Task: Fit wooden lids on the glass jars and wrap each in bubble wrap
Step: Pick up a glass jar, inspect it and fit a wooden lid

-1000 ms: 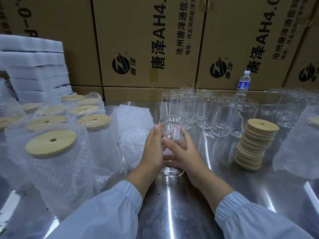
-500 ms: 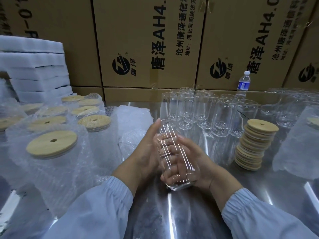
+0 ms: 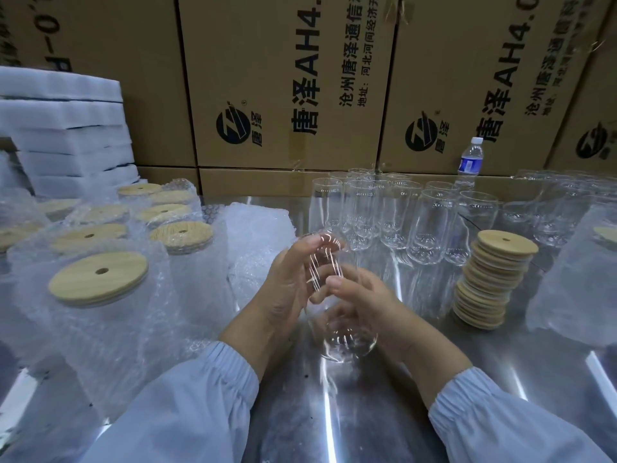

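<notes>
A clear glass jar (image 3: 347, 342) without a lid is held between both hands above the steel table (image 3: 334, 412), tilted with its mouth away from me. My left hand (image 3: 283, 289) grips its left side, fingertips near the rim. My right hand (image 3: 360, 302) wraps round it from the right and below. A stack of wooden lids (image 3: 494, 279) stands to the right. Several bare glass jars (image 3: 400, 212) stand behind the hands. Several lidded jars in bubble wrap (image 3: 100, 295) fill the left side.
A loose bubble wrap sheet (image 3: 257, 235) lies left of the hands. White foam sheets (image 3: 63, 135) are stacked at the back left, cardboard boxes (image 3: 283, 78) line the back, and a water bottle (image 3: 470, 162) stands there. More bubble wrap (image 3: 581, 279) sits at the far right.
The jar stood upright on the table between my palms; both hands lifted it, tilted it and turned it towards me, and the right hand now wraps under it.
</notes>
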